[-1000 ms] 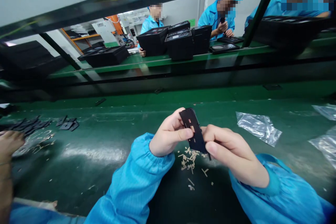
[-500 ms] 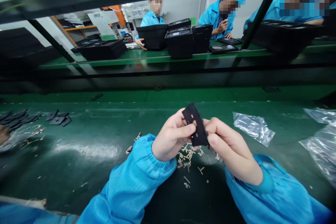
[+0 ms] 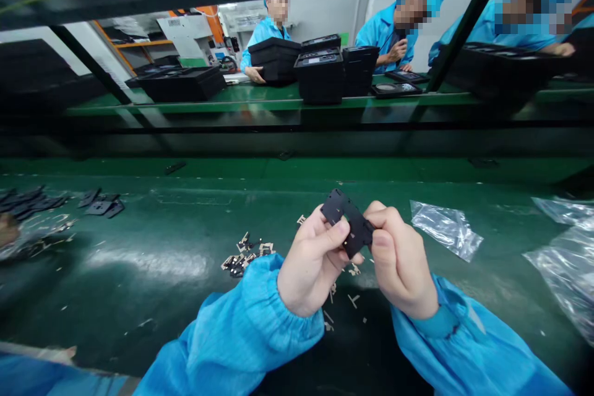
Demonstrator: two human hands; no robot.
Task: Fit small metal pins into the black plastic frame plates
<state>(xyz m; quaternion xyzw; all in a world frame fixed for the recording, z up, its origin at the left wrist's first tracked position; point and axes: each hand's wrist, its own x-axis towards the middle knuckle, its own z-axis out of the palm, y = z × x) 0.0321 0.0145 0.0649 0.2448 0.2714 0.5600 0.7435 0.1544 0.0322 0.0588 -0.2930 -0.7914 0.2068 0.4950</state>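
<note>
A flat black plastic part (image 3: 356, 229) with cut-outs is held up tilted between my hands. My left hand (image 3: 313, 260) grips its left side, thumb across the front face. The fingers of my right hand (image 3: 401, 257) pinch its right edge. Under and around my hands, small pale pieces (image 3: 354, 301) are scattered on the green table (image 3: 176, 303). A little pile of pale and black small parts (image 3: 241, 260) rests by my left sleeve.
Clear plastic bags (image 3: 445, 229) lie at the right. Black flat parts (image 3: 104, 204) are piled at the left, near another person's hand (image 3: 8, 230). Behind a raised shelf with black boxes (image 3: 320, 77), several people in blue sit.
The black part has turned and tilted more to the left at its top. My right hand has closed more tightly at its edge. My left hand has shifted slightly, and the small-parts pile shows more.
</note>
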